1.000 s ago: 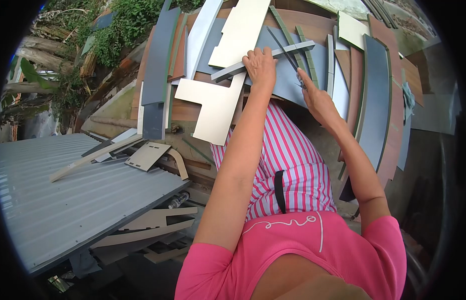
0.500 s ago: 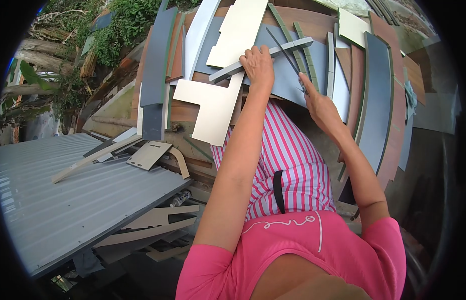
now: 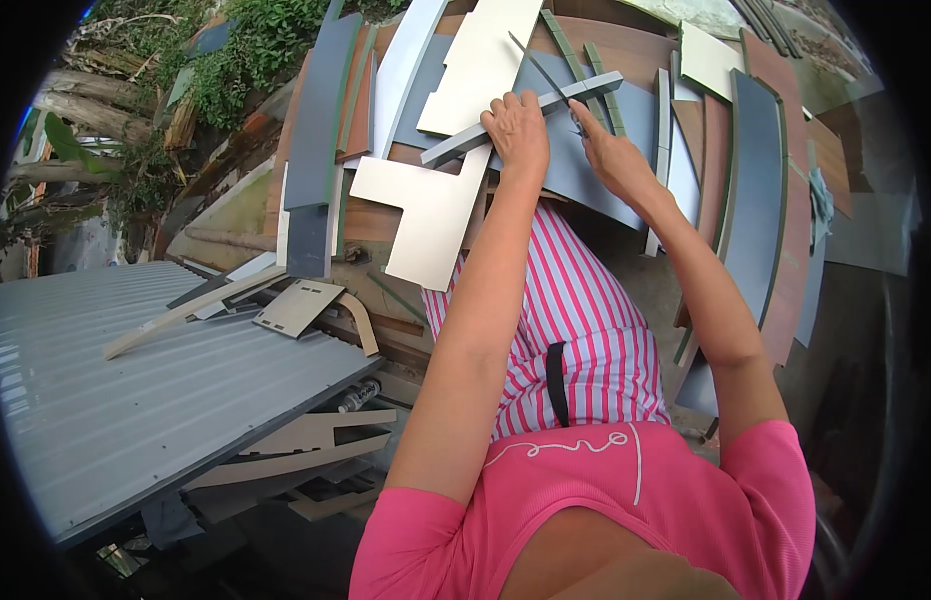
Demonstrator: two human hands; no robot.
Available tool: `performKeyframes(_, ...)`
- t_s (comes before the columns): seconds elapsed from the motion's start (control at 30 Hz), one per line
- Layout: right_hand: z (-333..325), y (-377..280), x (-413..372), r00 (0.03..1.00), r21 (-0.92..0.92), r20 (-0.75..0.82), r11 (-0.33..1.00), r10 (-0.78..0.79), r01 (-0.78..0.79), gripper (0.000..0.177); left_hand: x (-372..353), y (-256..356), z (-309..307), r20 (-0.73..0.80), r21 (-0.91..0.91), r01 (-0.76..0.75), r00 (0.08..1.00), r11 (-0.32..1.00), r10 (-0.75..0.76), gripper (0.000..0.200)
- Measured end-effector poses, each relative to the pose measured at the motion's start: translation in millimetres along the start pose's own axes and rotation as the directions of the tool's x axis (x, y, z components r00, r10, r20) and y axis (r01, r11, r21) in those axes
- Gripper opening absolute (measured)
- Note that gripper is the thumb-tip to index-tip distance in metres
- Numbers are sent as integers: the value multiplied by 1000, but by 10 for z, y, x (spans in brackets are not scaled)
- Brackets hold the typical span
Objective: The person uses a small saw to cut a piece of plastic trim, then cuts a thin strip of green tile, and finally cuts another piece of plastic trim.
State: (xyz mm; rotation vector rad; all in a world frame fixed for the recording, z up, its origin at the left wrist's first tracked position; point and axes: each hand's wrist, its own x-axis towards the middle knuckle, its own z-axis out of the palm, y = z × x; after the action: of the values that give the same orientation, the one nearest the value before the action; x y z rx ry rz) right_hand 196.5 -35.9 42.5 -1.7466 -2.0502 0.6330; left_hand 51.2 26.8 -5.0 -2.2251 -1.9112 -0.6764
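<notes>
Across the pile lies a narrow grey strip (image 3: 455, 148), slanting up to the right. My left hand (image 3: 516, 130) is closed over it near its middle, pressing it onto the boards. My right hand (image 3: 615, 155) grips a hand saw (image 3: 537, 64) by its handle, which is mostly hidden by the fingers. The saw's thin dark blade crosses the strip just right of my left hand and points up and away. A cream board with cut-outs (image 3: 415, 200) lies beneath the strip, and a blue-grey panel (image 3: 590, 190) sits under the saw side.
Green-edged strips (image 3: 600, 85) and long dark panels (image 3: 752, 190) lie on the right. A dark blue board (image 3: 320, 130) is at the left. Corrugated metal sheeting (image 3: 135, 370) fills the lower left, with a spray can (image 3: 360, 394) by its edge.
My right hand has pushed the saw forward and up to the left, so its handle is now close to the strip. My left hand stays in place on the strip.
</notes>
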Motion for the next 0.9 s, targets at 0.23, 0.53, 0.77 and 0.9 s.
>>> performKeyframes(0.23,-94,-52,-533,996,0,39,997,81,-81,58,-7,17,4,42,18,16,999,1000,-17,27)
performKeyframes(0.53,-199,-45,-735,985,-9,113,991,131,-131,60,-5,6,4,37,-9,12,999,1000,-11,26)
performKeyframes(0.77,54,61,52,1000,-2,-7,1000,-7,7,60,7,5,-57,51,4,17,999,1000,-18,26)
performKeyframes(0.9,-3,-5,-31,1000,-19,-2,1000,4,-4,58,-17,22,-37,48,15,2,999,1000,-2,26)
